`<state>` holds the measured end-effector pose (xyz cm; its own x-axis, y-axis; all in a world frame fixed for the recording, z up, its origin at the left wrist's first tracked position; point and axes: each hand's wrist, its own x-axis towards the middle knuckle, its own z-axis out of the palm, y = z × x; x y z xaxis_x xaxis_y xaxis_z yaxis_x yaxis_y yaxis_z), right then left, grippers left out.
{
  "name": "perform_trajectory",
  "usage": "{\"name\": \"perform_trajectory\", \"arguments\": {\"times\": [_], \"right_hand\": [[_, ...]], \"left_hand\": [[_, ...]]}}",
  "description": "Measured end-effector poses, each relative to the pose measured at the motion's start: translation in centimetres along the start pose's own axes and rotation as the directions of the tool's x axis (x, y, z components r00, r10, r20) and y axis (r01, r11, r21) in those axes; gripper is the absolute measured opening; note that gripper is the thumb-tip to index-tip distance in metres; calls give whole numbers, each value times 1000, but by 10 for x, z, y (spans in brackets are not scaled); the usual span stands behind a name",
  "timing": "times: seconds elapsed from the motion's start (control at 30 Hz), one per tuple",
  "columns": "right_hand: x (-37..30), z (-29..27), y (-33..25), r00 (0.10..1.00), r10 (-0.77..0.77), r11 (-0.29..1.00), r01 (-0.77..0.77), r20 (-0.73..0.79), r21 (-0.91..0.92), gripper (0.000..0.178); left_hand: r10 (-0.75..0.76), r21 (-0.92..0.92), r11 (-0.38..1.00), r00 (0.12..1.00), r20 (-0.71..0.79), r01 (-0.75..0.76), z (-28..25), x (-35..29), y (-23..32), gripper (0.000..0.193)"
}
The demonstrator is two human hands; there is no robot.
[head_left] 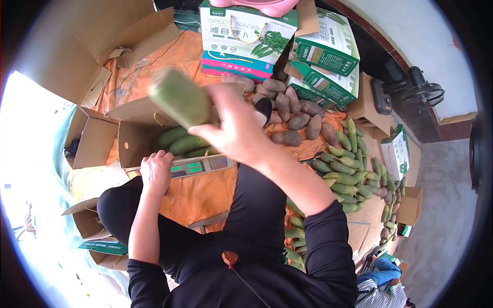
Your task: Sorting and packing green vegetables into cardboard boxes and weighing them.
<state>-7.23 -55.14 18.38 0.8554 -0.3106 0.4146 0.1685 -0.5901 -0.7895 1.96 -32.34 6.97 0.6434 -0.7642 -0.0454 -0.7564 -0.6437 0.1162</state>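
My right hand [233,123] is closed round a thick green radish [179,97], blurred by motion and held up above an open cardboard box [131,146]. Several green radishes [179,141] lie inside that box. My left hand [156,172] has its fingers curled over the box's near edge, at the left of the lit display. The box stands on a digital scale [203,166] with green readouts and a keypad, between my knees.
Green radishes [346,172] are heaped on the right, with brownish-purple tubers [287,137] ahead of them. Printed gift boxes [246,33] are at the back. Open cartons [92,136] stand to the left, on an orange sheet [197,192]. A fan [423,95] is far right; another person [382,285] is lower right.
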Motion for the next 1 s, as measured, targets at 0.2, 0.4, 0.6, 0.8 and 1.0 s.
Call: {"name": "perform_trajectory", "arguments": {"times": [0.2, 0.4, 0.6, 0.8, 1.0], "right_hand": [[5, 10, 23, 998, -6, 997, 10, 55, -80, 33], [-55, -75, 91, 883, 380, 917, -319, -276, 241, 20], [-218, -89, 184, 508, 778, 623, -699, -370, 351, 17], [-360, 2, 223, 399, 888, 403, -915, -229, -29, 11], [-367, 40, 215, 307, 950, 282, -919, -50, -277, 25]], "left_hand": [[46, 5, 999, 998, -38, -46, 0, 4, 2, 6], [33, 1, 999, 999, 3, -33, -3, 5, -2, 6], [38, 14, 999, 999, 30, -39, -3, 5, 7, 11], [13, -5, 1000, 999, 33, -13, -1, 1, 4, 10], [21, -1, 1000, 999, 28, -21, -3, 4, 7, 9]]}}
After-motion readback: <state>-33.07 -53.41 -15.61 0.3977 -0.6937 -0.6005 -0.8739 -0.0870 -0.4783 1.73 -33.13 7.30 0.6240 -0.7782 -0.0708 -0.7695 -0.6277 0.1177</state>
